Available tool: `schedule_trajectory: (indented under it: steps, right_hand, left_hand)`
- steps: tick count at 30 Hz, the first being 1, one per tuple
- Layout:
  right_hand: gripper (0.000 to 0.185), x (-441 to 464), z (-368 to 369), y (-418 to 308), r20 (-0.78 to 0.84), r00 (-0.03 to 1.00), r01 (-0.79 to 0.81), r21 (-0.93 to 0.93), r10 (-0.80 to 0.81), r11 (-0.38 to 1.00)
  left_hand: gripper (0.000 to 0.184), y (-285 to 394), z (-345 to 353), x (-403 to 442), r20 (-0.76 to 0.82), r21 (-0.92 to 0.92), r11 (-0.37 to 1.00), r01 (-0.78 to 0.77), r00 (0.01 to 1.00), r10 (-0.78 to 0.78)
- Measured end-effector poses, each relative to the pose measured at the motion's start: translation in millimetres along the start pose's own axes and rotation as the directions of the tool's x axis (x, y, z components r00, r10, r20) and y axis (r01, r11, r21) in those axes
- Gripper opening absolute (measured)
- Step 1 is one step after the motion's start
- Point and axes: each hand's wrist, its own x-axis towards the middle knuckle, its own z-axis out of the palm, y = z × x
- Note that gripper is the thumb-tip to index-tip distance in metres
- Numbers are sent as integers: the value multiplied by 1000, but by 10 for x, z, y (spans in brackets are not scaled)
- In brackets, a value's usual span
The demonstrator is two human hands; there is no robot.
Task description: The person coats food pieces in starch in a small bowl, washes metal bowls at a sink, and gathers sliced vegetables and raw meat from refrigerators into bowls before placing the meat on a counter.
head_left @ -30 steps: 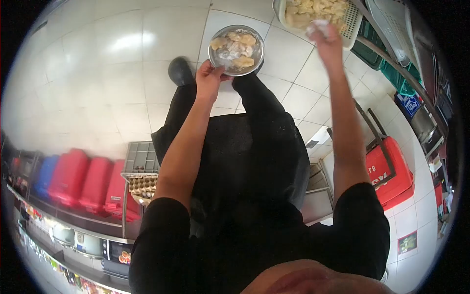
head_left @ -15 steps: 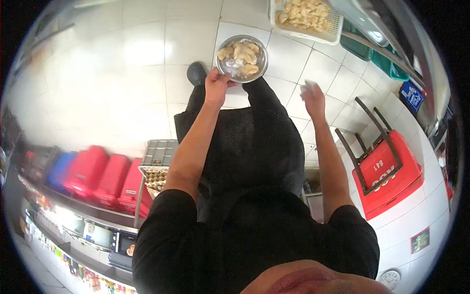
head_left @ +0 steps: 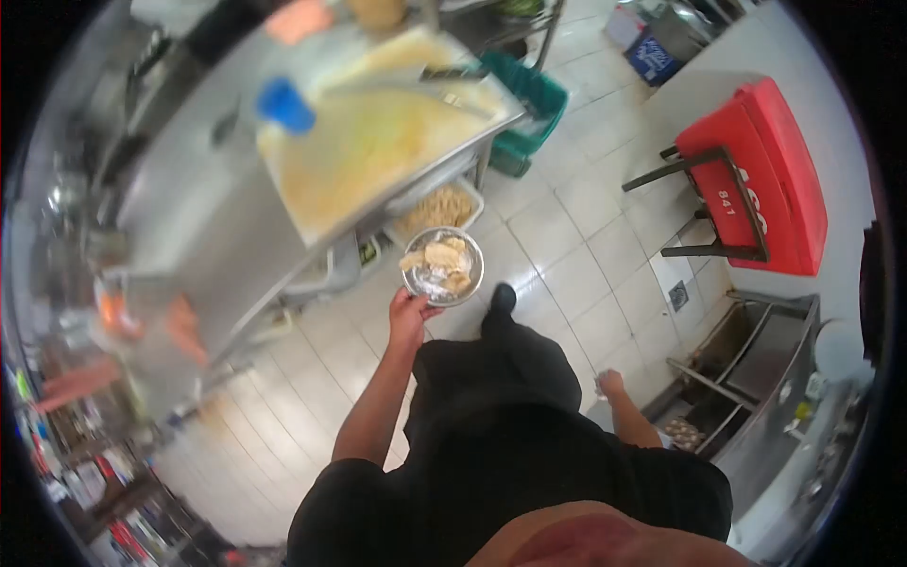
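My left hand (head_left: 409,319) grips the near rim of a round metal bowl (head_left: 478,276), fingers underneath and thumb on the edge. In the bowl lie several pale, battered-looking pieces (head_left: 442,255), with white flour around them; I cannot tell what food they are. The bowl is held out in front of my body, above the floor. My right hand (head_left: 612,382) hangs low at my right side, away from the bowl, its fingers loosely bent, with white powder on the tips. It appears to hold nothing.
A steel counter (head_left: 222,250) runs along the left, bearing a stained cutting board (head_left: 378,142), a knife (head_left: 453,74) and a blue object (head_left: 285,105). Beneath it stands a tub of pale pieces (head_left: 444,210). Green bins (head_left: 534,104), a red chair (head_left: 756,180) and a steel sink unit (head_left: 756,369) are around.
My body has turned and moved, bringing the counter into view on the left and the sink at right. The bowl stays in my left hand. My right hand has dropped lower at my side.
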Motion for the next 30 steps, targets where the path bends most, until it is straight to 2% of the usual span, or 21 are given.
schedule_trajectory:
  steps: [1,3,4,6,9,15,18,19,23,26,30]
  right_hand:
    - [11,-128,-47,-109,-9,990,-133,257,140,957]
    - [11,-239,-162,-208,-5,973,-200,476,230,856]
    - [11,-311,-166,-326,-44,968,-187,529,246,828]
    - [10,-254,-221,-429,-116,951,-153,625,285,766]
    - [7,128,-327,-472,-180,947,-9,812,265,584]
    - [10,253,-522,-858,-233,912,20,847,337,532]
    - [10,253,-421,-812,-188,896,-50,857,402,512]
    - [10,240,-410,-794,-171,899,-49,875,403,481]
    - [9,391,-340,-655,-132,909,-35,922,396,387]
    - [9,552,-426,-832,-140,914,-7,934,382,358]
    - [10,1023,-655,-1085,-200,932,114,953,302,279]
  left_hand:
    - [25,101,298,47,6,37,999,-8,1000,8]
    - [24,248,832,149,84,32,999,-39,996,36]
    - [24,332,798,-141,104,-2,998,-60,993,60]
    - [26,462,1475,183,155,-15,999,-33,987,35]
    - [28,580,2273,478,233,6,1000,-24,972,21]
    - [33,811,3233,1111,319,42,998,-50,947,34]
    - [33,899,3488,1507,396,-25,1000,-9,918,18]
    - [32,920,3583,1666,351,-35,999,7,936,5]
    - [32,1179,3868,2069,333,-38,999,-23,942,34]
    - [31,1402,4010,2496,314,-61,997,-37,948,54]
    - [33,1798,4199,3176,319,-60,998,-23,947,41]
